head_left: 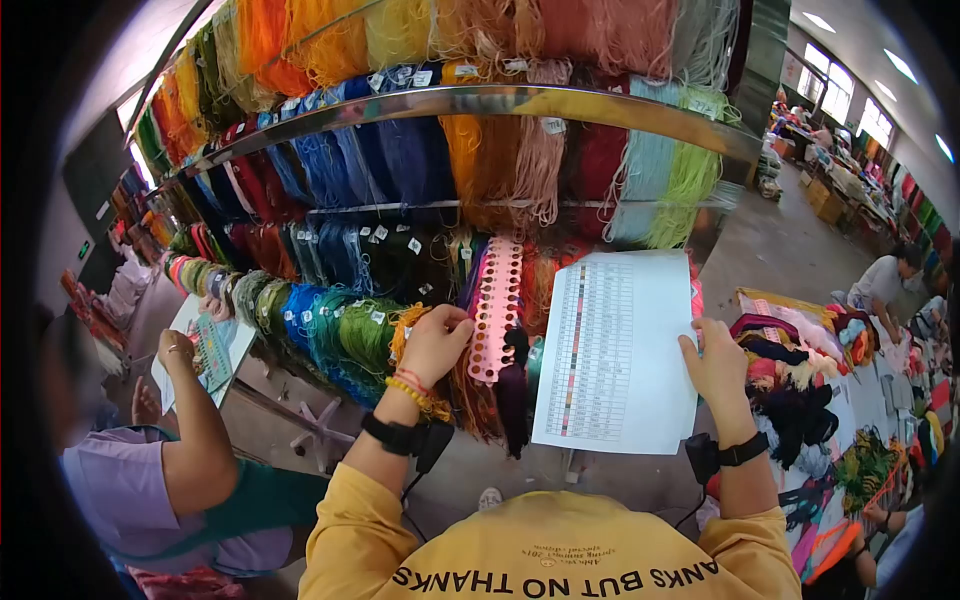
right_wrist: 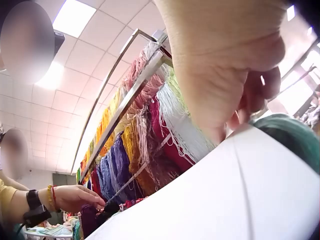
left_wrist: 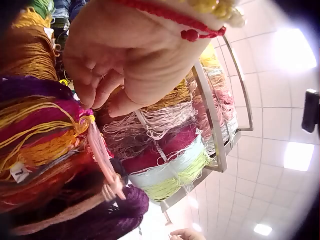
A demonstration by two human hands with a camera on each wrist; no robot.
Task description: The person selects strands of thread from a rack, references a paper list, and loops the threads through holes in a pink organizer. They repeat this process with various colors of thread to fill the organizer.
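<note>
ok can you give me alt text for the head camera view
A person's left hand pinches a pink perforated card by racks of coloured yarn skeins, while the right hand holds a printed chart sheet.

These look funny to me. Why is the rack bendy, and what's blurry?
Head view: the fisheye lens bends the metal rail, corners dark. Left wrist view: the left hand looms close, soft. Right wrist view: the paper blurs; ceiling light glares.
</note>
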